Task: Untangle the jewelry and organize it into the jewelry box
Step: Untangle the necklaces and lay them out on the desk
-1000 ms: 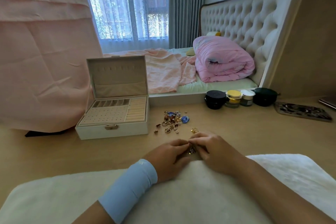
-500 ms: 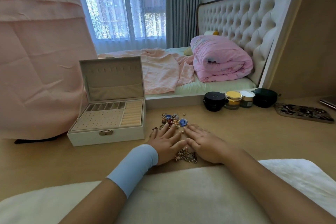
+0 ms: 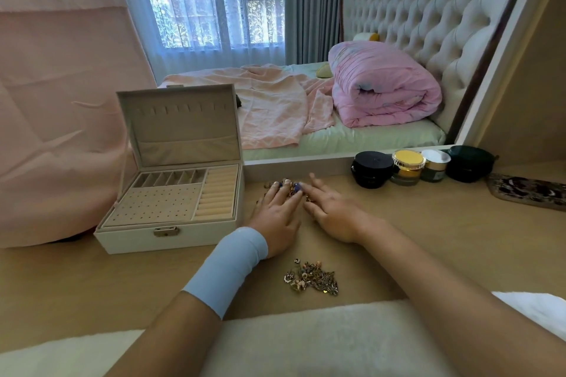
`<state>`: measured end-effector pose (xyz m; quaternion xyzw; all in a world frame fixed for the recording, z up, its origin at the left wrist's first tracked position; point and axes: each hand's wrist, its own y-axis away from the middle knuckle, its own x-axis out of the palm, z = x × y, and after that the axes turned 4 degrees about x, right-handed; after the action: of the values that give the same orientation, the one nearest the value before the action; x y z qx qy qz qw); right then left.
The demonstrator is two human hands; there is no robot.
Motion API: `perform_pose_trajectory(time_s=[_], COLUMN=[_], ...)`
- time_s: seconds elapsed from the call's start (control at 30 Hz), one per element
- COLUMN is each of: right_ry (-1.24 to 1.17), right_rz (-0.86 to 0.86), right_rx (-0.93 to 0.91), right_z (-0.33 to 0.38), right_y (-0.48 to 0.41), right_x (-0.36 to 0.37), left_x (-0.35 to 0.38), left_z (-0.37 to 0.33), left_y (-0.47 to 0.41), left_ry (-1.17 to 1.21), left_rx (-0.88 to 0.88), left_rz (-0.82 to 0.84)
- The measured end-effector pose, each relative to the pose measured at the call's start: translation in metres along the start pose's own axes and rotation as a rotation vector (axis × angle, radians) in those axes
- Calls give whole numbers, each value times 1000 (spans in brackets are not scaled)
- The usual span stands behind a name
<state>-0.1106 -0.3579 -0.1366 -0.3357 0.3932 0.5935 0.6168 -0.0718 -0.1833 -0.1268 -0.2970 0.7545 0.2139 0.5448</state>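
Observation:
The white jewelry box (image 3: pixel 144 237) stands with its lid up at the left of the wooden table, its beige tray showing ring rolls and earring holes. A tangled clump of gold chains and charms (image 3: pixel 312 277) lies on the table near me, between my forearms. Farther out, a pile of rings and a blue-flowered piece (image 3: pixel 295 188) sits beside the box. My left hand (image 3: pixel 278 213), with a light blue wristband, lies flat with spread fingers on that far pile. My right hand (image 3: pixel 332 211) lies flat beside it, fingers touching the pile's right edge. Neither hand holds anything.
Several cosmetic jars (image 3: pixel 409 167) stand at the back right in front of a mirror (image 3: pixel 337 70). A patterned pouch (image 3: pixel 526 191) lies at the far right. Pink cloth (image 3: pixel 61 101) hangs behind the box. A white fluffy cover (image 3: pixel 321 343) lies along the table's near edge.
Both hands have let go of the tangled clump, which now lies near me, and have moved forward across the table onto the far pile of rings.

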Motion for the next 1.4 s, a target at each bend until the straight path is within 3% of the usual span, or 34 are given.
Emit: perform_pose_trajectory(time_s=[0.07,0.13,0.3,0.63,0.77,0.9,1.03,1.17,1.3,1.4], right_ry=[-24,7,2,62,39,89,121,158,179,129], right_rz=[-158,-209,-119,-196,-260,-162,-135,-80,-100,-138], right_rx=[-11,-20,2,107,5,-137,-114,-45,-50,-144], right_z=[-3,-6,-2,31,31,32,35,41,47,66], right_y=[11,22,32,3,23,39,36,19,11,11], right_x=[-3,-7,-8,-1,-4,-1,8,10,14,15], left_x=[-3,-9,-10,-6,-13,-5,12,18,14,-6], left_z=[-1,-3,-8,-4,-6,-12,-18,-11,-12,-7], left_y=[14,30,44,3,22,53,55,44,65,87], left_ry=[12,-36,-145,-102,1,-134,-176,-141,-86,-34], left_rx=[68,46,-199,-159,-105,-225,-296,-270,-115,26], left_rz=[-158,-209,8,-61,-109,70,146,106,70,-119])
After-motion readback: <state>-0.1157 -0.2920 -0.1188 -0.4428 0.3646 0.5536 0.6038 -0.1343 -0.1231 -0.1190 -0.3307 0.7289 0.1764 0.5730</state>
